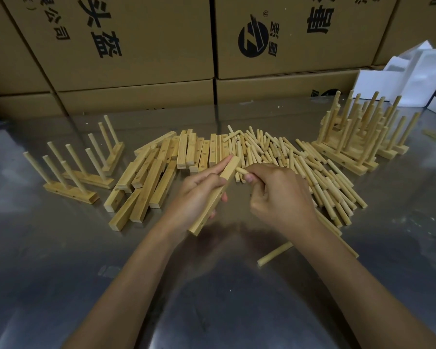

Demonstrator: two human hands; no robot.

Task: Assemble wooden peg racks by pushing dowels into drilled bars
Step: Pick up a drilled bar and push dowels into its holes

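Note:
My left hand (199,195) grips a drilled wooden bar (218,195) that slants from lower left to upper right above the metal table (61,248). My right hand (277,195) pinches a short dowel (241,170) whose tip touches the bar's upper end. Behind the hands lies a heap of loose bars (161,172) at centre left and a heap of loose dowels (300,167) at centre right. Several finished peg racks (81,167) stand at the left. A dense stack of finished racks (358,137) stands at the right.
One stray dowel (275,253) lies on the table below my right wrist. Stacked cardboard boxes (136,46) form a wall along the table's far edge. White foam pieces (413,74) sit at the back right.

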